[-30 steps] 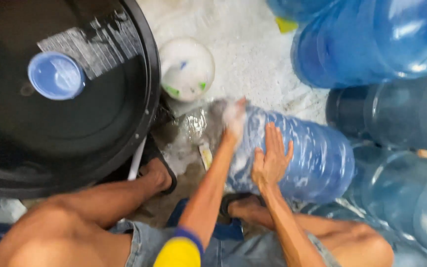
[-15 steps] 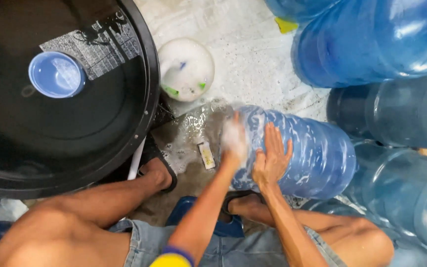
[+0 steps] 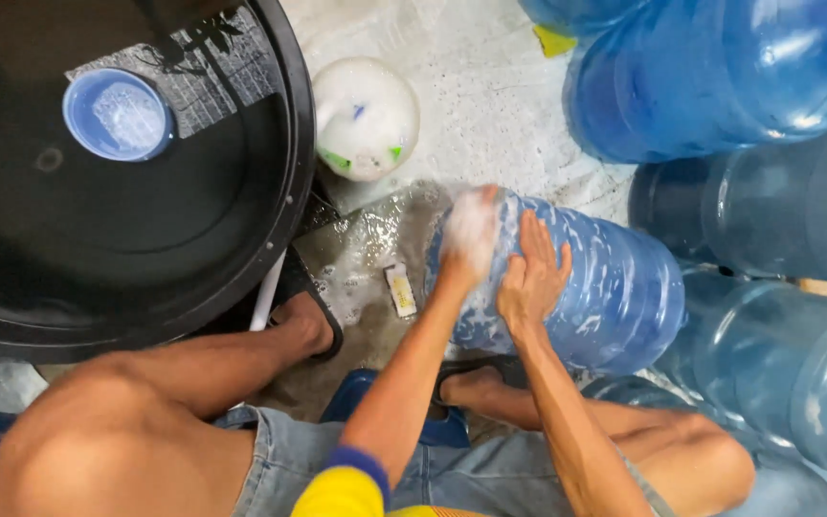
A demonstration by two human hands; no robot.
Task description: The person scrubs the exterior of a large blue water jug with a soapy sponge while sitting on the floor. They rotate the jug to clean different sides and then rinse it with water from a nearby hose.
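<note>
At the far left stood a large black tub [image 3: 98,239] full of dark water, and a small blue bowl [image 3: 117,115] floated near its upper edge. Just right of the tub's rim, a white round container [image 3: 366,117] covered in foam sat on the wet concrete floor [image 3: 490,105]. Below it, in a soapy puddle, lay a small pale rectangular object [image 3: 400,289], too small to tell what it was.

The person squatted over the floor, and one sandalled foot [image 3: 306,321] was planted beside the tub. The left hand [image 3: 471,235] pressed against the near end of a big blue water jug [image 3: 591,287] that lay on its side in front of the knees. That hand was blurred and smothered in white lather, so whether its fingers were curled round a sponge or cloth or simply flat could not be told. Just to its right, the right hand [image 3: 531,278] lay flat on the jug's upper side, fingers straight and slightly spread, gripping nothing and only resting on the wet plastic.

Further right, more blue jugs crowded round: one large jug [image 3: 720,77] at the top, a darker one [image 3: 748,220] touching the washed jug's far end, and a paler one [image 3: 777,373] at the lower right.
</note>
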